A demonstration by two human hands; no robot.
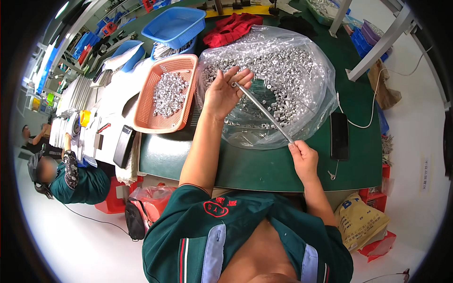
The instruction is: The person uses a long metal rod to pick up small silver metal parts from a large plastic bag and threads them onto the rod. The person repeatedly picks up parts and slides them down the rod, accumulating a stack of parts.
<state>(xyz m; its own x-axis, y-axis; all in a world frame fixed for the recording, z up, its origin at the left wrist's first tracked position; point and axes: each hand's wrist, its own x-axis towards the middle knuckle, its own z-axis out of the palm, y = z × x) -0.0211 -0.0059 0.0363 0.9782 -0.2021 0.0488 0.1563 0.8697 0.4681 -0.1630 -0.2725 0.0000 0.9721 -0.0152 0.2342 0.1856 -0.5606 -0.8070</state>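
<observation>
A slim silvery metal rod (264,112) slants across the front of the plastic bag. My right hand (304,158) pinches its near end between thumb and fingers. At the rod's far end, my left hand (223,96) is palm up with its fingers spread. A small ring-like metal piece shows at that end, by the left fingers; whether it is part of the rod I cannot tell. Behind the rod, a clear plastic bag (328,87) lies opened out, full of small silvery metal parts (283,61). A peach-coloured basket (141,106) beside my left forearm holds more small metal parts (170,94).
On the green table (264,170), a dark phone (339,136) lies at the right near a white cable (375,106). Behind are blue baskets (174,23) and a red cloth (233,29). A black phone-like object (124,146) lies left. A co-worker (78,181) sits at far left.
</observation>
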